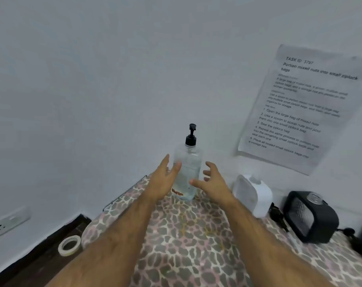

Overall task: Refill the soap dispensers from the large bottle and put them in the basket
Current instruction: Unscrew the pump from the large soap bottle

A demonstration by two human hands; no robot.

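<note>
- At the far left we see a wall socket (pixel 9 222), and below it a roll of tape (pixel 69 245) lying flat on a dark ledge.
- Next comes the worktop (pixel 188 241), covered in a leopard-patterned cloth.
- Our left hand (pixel 163 181) reaches forward with its fingers straight and spread, holding nothing; its fingertips are at the left side of the bottle, and we cannot tell if they touch it.
- The clear pump bottle (pixel 188 162), with a black pump head, stands upright at the back of the worktop against the wall, between our two hands.
- Our right hand (pixel 212 183) is just right of the bottle, fingers loosely bent and apart, gripping nothing.
- Further right sit a white device (pixel 252 194) and a black device (pixel 310 217).
- A printed sheet (pixel 300 108) hangs on the wall above them.
</note>
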